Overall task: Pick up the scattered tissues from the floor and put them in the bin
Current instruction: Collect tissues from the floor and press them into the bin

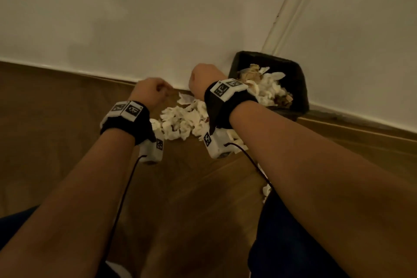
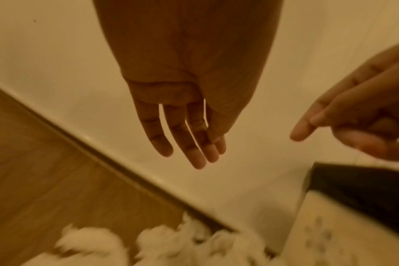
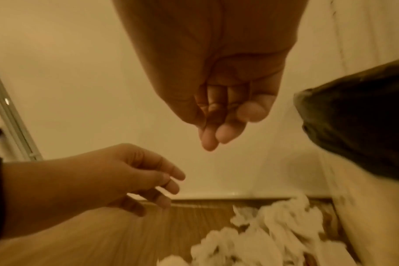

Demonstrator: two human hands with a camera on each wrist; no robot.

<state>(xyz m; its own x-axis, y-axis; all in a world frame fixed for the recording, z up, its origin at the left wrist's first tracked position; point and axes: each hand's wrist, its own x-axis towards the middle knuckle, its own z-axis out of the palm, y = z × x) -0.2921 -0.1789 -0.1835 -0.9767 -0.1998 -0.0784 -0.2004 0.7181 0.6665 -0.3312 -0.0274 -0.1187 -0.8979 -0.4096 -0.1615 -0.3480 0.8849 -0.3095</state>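
tissues [image 1: 180, 119] lie heaped on the floor [image 1: 67, 142] by the wall — left hand [image 1: 150, 92] above their left edge, fingers [image 2: 189, 144] straight and empty; right hand [image 1: 204, 79] over them, fingers [image 3: 216, 129] loosely curled, empty — bin [image 1: 302, 88] rightmost, full of tissues.

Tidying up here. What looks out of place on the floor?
A heap of crumpled tissues lies on the wooden floor against the wall, just left of the bin, which already looks heaped full. One stray tissue lies apart, nearer the person.
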